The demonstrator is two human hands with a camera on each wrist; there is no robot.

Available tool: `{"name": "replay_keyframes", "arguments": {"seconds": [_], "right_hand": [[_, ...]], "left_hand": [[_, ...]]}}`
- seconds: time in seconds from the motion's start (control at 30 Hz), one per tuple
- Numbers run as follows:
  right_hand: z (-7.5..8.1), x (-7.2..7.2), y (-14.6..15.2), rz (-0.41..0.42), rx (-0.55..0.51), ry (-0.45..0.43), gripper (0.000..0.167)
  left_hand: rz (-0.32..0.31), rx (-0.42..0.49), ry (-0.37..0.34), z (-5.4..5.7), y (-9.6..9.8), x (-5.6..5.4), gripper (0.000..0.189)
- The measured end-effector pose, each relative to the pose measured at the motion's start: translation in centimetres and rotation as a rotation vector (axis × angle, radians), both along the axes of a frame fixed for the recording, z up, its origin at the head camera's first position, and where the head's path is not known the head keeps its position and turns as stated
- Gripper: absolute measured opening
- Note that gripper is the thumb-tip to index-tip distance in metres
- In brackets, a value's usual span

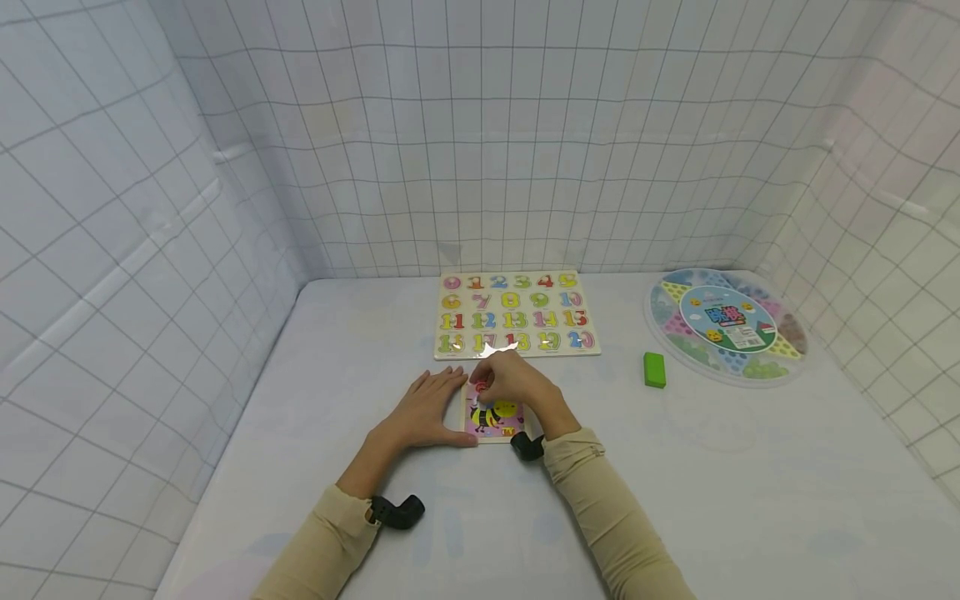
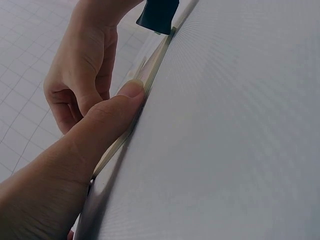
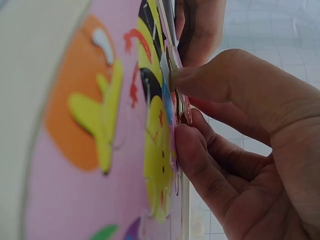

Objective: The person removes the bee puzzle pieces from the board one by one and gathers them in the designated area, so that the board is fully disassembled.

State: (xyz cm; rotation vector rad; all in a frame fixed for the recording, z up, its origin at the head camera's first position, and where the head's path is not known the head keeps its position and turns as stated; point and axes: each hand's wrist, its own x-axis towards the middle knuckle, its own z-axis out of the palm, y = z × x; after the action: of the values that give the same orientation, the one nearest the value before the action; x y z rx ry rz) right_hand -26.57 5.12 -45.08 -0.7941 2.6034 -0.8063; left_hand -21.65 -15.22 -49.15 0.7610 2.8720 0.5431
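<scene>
A small jigsaw puzzle (image 1: 495, 427) with a yellow and black bee on pink lies flat on the table in front of me. My left hand (image 1: 427, 410) rests along its left side, fingers extended. In the left wrist view its thumb (image 2: 131, 89) presses the board's near edge. Over the puzzle's upper left part, my right hand (image 1: 516, 380) pinches a small puzzle piece (image 3: 186, 111) between thumb and fingertips. The right wrist view shows this piece at the board's surface, mostly covered by the fingers; whether it is seated cannot be told.
Behind the puzzle lies a number board (image 1: 517, 315) with coloured numerals. To the right are a green block (image 1: 654, 370) and a round game board (image 1: 667, 312) in clear wrapping. Grid-patterned white sheets (image 1: 495, 142) enclose the table's back and sides.
</scene>
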Motion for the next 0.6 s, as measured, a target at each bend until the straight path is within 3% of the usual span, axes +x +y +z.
{"name": "replay_keyframes", "arguments": {"seconds": [0.6], "right_hand": [[0.2,-0.01,0.24,-0.012,-0.02,-0.005,0.028]], "left_hand": [[-0.003,-0.012,-0.009,0.37,0.03,0.0,0.109]]}}
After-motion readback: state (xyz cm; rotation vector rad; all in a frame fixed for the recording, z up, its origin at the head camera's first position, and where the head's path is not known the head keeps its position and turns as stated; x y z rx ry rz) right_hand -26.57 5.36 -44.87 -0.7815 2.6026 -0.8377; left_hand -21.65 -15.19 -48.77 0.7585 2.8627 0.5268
